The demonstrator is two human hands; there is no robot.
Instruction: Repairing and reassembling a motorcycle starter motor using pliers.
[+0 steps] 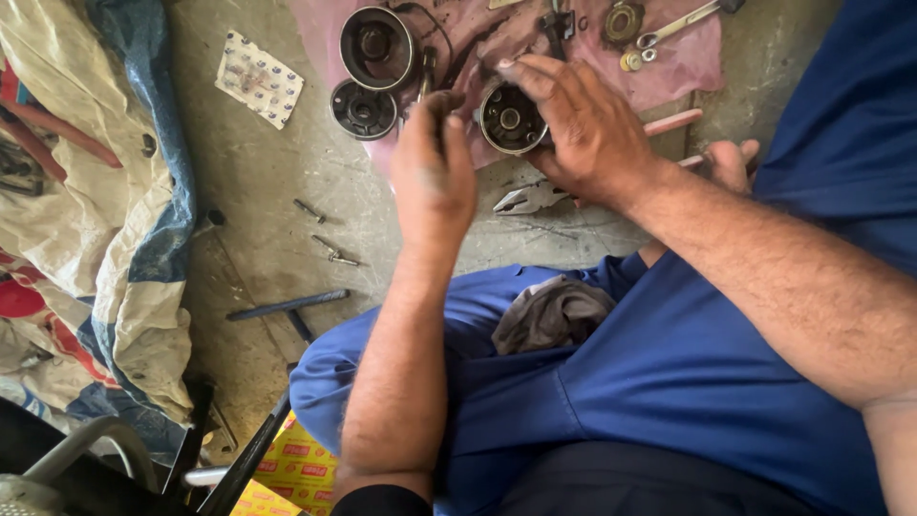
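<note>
Right hand (pixel 583 129): fingers spread and curled over the top and far rim of a round metal housing (pixel 511 119), grasping it from above. Left hand (pixel 435 167): raised just beside the housing on its near-left side, fingers bent and loosely gathered; whether it pinches some small part cannot be told.

Item held: round metal housing, cup-shaped, dark and greasy inside, with a central hub and a pale rim. It sits on a pink cloth (pixel 688 62) spread over the concrete floor (pixel 258 220), directly beneath the right palm. Judged stiff, fairly heavy for its size, and slippery from oil; not fragile, though the inner parts look better left untouched. Best hold appears to be the outer rim, fingers opposed across it.

Beyond the left hand's fingertips: a larger drum-shaped casing (pixel 375 46) and a smaller dark disc part (pixel 363 109), near each other.

Beyond the right hand: a spanner (pixel 673 24), a brass-coloured ring part (pixel 623 21), small washers (pixel 632 60).

Below the right wrist: pliers (pixel 530 199), partly hidden by the wrist.

Left of the left forearm: loose bolts (pixel 330 250), a dark metal bar (pixel 287 305), a blister card of small parts (pixel 258 76), a crumpled sack (pixel 86 191).

On the lap, between the forearms: a grey rag (pixel 554 313) on blue workwear.
</note>
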